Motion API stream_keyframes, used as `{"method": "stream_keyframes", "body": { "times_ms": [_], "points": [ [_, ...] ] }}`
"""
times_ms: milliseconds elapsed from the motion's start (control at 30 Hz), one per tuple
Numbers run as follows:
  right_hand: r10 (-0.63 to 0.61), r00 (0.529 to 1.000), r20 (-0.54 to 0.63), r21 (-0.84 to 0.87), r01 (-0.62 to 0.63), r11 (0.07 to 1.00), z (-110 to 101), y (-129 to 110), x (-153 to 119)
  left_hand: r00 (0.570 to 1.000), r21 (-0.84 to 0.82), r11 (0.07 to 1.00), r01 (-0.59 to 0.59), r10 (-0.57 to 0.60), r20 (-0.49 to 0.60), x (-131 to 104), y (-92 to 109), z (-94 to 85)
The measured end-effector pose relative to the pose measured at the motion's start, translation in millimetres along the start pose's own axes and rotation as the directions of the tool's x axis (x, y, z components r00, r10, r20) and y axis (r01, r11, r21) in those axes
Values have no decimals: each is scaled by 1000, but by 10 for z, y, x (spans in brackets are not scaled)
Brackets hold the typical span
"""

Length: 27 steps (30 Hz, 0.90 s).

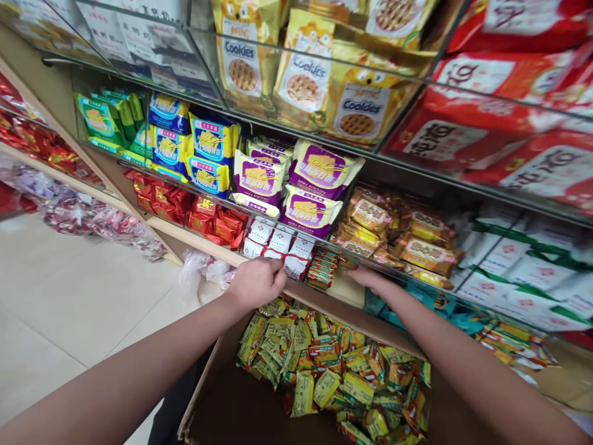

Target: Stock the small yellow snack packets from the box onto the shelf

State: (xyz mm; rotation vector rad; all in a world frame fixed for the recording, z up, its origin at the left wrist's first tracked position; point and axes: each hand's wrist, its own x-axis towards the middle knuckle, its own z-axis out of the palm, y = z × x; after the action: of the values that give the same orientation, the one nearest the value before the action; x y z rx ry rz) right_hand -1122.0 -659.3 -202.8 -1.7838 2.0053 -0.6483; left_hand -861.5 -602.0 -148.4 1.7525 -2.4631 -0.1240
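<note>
My left hand (259, 282) is closed, its fingers curled at the front edge of the low shelf, just before some white-and-red packets (277, 241). Whatever it may grip is hidden. My right hand (365, 276) reaches into the low compartment, beside a neat stack of small wrapped snacks (322, 269) in orange and green. Its fingers are mostly hidden there. Below both hands stands an open cardboard box (204, 395), with many loose small yellow-green snack packets (324, 364) inside.
Above my hands, glass-fronted shelves hold purple soda biscuits (311, 207), brown-wrapped biscuits (370, 213) and yellow cookie bags (303, 74). Red packets (215, 219) lie left, and white-and-green packets (523, 266) right. Plastic-bagged goods (83, 213) sit near the tiled floor (92, 296).
</note>
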Motion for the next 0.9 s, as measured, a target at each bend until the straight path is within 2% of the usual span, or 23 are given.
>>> {"method": "stream_keyframes", "body": {
  "times_ms": [67,133,200,233,267,300,333,400,467,533,600,700,767,833,900],
  "points": [
    [-51,992,116,12,50,999,-232,-99,-339,1000,12,1000,7,-7,-18,-20,2,-2],
    [-175,970,170,37,171,985,-456,-191,-831,999,7,1000,11,-11,-37,-37,12,-8],
    [-440,892,100,28,440,898,-558,-223,-1406,999,3,1000,15,-15,-50,-47,26,-18],
    [-527,843,108,2,529,848,-536,-198,-1681,999,5,1000,18,-18,-51,-49,33,-25],
    [-570,803,172,-31,583,812,-463,-140,-1922,999,9,1000,22,-21,-48,-50,40,-30],
    [-564,798,213,-83,590,803,-346,-52,-2117,999,11,999,31,-31,-39,-49,45,-36],
    [-489,836,248,-151,532,833,-198,60,-2257,999,9,999,47,-47,-26,-48,50,-42],
    [-272,921,279,-276,348,896,127,313,-2382,996,-10,996,85,-85,-2,-43,57,-60],
    [-82,956,282,-404,196,894,394,528,-2370,995,-56,994,98,-98,0,-44,73,-97],
    [-16,970,241,-448,126,885,537,651,-2315,998,-132,991,30,-37,-45,-67,118,-156],
    [-21,982,185,-427,99,899,555,685,-2275,988,-203,973,-109,83,-133,-141,208,-224],
    [0,991,136,-367,50,929,407,653,-2268,925,-283,892,-352,286,-250,-367,439,-261],
    [18,994,104,-215,4,977,219,602,-2295,886,-377,803,-461,392,-249,-557,647,-205],
    [-12,997,74,61,7,998,-22,513,-2347,884,-515,723,-461,426,-194,-718,886,-99],
    [-85,995,57,334,61,941,-284,379,-2410,914,-656,657,-372,381,-136,-817,1136,15]
  ]
}}
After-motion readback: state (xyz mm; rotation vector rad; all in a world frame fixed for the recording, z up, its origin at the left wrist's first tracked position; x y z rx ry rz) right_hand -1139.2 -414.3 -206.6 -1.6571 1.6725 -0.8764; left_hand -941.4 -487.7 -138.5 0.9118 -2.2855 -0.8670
